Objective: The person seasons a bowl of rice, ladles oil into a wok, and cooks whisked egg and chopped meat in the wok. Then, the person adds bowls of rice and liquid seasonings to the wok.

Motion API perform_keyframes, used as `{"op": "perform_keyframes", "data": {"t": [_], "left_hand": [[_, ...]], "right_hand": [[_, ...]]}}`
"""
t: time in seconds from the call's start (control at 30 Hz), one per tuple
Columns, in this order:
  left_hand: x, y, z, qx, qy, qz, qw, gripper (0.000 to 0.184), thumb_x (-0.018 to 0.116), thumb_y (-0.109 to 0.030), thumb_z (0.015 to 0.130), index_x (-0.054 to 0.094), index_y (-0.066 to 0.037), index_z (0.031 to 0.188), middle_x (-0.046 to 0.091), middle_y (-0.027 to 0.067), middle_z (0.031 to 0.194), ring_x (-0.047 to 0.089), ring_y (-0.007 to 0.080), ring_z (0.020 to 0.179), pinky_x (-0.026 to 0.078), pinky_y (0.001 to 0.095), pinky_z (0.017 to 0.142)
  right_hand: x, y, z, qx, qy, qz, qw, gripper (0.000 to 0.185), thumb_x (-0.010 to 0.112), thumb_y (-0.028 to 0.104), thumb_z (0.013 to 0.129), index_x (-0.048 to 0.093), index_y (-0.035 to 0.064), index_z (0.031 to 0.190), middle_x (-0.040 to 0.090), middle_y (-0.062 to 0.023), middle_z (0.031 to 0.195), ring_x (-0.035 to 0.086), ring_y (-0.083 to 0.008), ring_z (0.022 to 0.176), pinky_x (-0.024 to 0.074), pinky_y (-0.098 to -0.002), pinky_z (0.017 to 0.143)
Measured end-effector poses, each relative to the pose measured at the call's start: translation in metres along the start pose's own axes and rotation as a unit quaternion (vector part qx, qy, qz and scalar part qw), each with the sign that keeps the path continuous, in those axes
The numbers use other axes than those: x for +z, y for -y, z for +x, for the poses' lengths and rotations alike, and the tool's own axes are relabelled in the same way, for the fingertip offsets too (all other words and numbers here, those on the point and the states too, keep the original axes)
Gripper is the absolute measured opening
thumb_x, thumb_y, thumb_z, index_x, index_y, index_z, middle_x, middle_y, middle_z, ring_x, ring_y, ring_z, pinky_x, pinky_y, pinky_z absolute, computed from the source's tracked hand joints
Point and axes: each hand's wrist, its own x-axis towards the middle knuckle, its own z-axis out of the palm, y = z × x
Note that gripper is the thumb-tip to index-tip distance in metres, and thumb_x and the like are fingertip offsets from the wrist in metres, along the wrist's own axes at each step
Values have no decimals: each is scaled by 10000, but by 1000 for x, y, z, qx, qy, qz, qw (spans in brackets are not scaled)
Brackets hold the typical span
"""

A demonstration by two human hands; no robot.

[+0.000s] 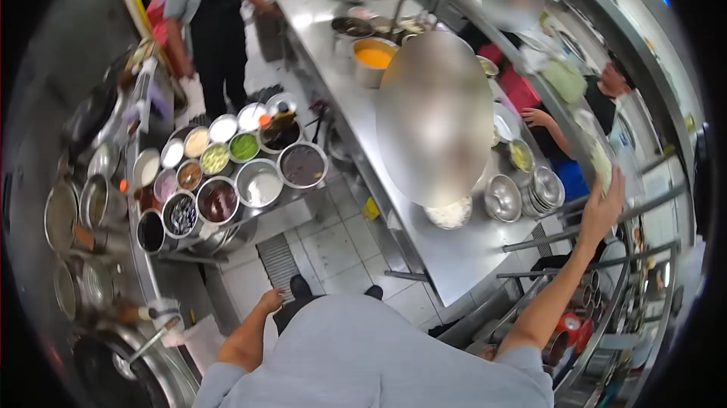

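Observation:
My right hand (603,207) is raised at the right by the metal shelf, its fingers stretched upward. The fingertips meet the lower end of a pale, whitish-green item (600,156) on the shelf; its kind is unclear. No grip around it shows. My left hand (271,300) hangs low beside my body over the floor, its fingers curled in and nothing visible in them. Ahead of it stands a group of metal containers with sauces and seasonings, among them a dark red sauce (218,202) and a white one (260,184).
A long steel table (454,256) carries a pot of orange liquid (374,56), a bowl of white shreds (449,215) and stacked metal bowls (545,190). A person in a dark apron (217,29) stands beyond the sauces. Another person's hand (536,118) shows behind the shelf. A wok (113,370) sits lower left.

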Motion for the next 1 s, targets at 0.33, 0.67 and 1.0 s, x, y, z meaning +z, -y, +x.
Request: {"op": "perform_keyframes", "data": {"t": [0.33, 0.67, 1.0], "left_hand": [[48, 164, -52, -209, -21, -264, 941, 336, 631, -174, 802, 651, -98, 1128, 685, 157, 796, 672, 250, 692, 543, 358, 672], [40, 7, -2, -94, -31, -296, 950, 367, 603, -237, 907, 603, -71, 1233, 650, 168, 1156, 614, 277, 1100, 473, 343, 958], [13, 9, -9, -172, -82, -198, 961, 355, 585, -273, 919, 593, -99, 1228, 693, 142, 1026, 679, 291, 945, 521, 377, 854]], "right_hand": [[106, 349, -364, 62, 643, 509, 569, 570, 655, 37, 815, 482, 40, 1358, 608, -140, 1101, 610, -237, 920, 510, -328, 816], [462, 413, -427, 407, 557, 242, 683, 642, 682, 390, 851, 513, -28, 1308, 666, -139, 1092, 629, -260, 981, 481, -402, 865], [579, 392, -414, 304, 650, 69, 693, 722, 707, 508, 794, 581, -49, 1237, 641, -196, 1161, 605, -320, 1064, 458, -432, 926]]}}
